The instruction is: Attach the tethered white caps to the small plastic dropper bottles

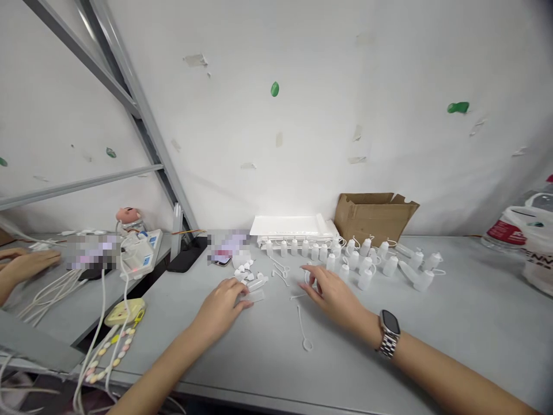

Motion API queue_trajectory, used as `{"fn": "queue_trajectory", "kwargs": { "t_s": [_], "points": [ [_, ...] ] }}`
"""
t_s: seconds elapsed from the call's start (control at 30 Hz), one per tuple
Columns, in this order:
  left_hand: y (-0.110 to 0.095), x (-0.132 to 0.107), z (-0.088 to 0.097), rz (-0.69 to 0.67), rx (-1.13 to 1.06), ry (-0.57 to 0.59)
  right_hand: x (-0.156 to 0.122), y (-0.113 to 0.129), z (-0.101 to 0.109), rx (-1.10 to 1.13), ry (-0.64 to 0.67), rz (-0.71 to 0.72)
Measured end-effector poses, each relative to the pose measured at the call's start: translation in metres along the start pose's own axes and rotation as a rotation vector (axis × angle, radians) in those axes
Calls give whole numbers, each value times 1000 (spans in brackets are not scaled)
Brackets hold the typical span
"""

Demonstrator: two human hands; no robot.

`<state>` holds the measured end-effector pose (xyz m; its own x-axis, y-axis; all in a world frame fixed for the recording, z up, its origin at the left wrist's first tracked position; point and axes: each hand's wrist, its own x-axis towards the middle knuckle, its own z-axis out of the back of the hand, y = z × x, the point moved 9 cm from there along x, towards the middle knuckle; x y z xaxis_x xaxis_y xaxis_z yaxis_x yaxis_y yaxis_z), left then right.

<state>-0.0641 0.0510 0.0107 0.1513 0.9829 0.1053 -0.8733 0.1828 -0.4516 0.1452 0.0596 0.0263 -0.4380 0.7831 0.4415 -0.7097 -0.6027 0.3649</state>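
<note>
My left hand rests on the grey table, its fingers closed round a small clear plastic bottle lying on its side. My right hand, a silver watch on its wrist, hovers palm down with fingers spread, fingertips beside a thin white strap loop. Another white strap lies between the two hands. Loose white caps sit just beyond my left hand. Several small white bottles stand and lie to the right.
A white tray and an open cardboard box stand against the wall. Plastic bags sit far right. On the left are a power strip, cables, a yellow tape measure, and another person's hand.
</note>
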Motion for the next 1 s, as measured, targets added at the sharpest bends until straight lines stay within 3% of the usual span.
{"fn": "queue_trajectory", "kwargs": {
  "t_s": [0.1,0.2,0.3,0.4,0.5,0.63,0.8,0.87,1.0],
  "points": [
    [-22,-1,-7,-52,43,18,-6,6,-4,49,27,29],
    [-44,-4,-20,-108,16,77,-12,24,-8,61,86,158],
    [-65,0,-28,-162,-105,98,-15,37,-12,2,143,258],
    [-80,15,-29,-189,-245,124,-14,36,-15,-44,158,248],
    [-82,38,-32,-167,-360,168,-12,24,-10,-54,101,194],
    [-63,64,-29,-73,-138,-56,-8,-3,4,-8,-49,36],
    [-60,69,-39,-130,-11,-155,-7,-27,9,182,-120,-141],
    [-60,66,-34,-131,-138,-186,-9,-31,7,269,-126,-202],
    [-62,57,-23,-101,-617,-191,-12,-30,-1,434,-66,-336]
  ]
}}
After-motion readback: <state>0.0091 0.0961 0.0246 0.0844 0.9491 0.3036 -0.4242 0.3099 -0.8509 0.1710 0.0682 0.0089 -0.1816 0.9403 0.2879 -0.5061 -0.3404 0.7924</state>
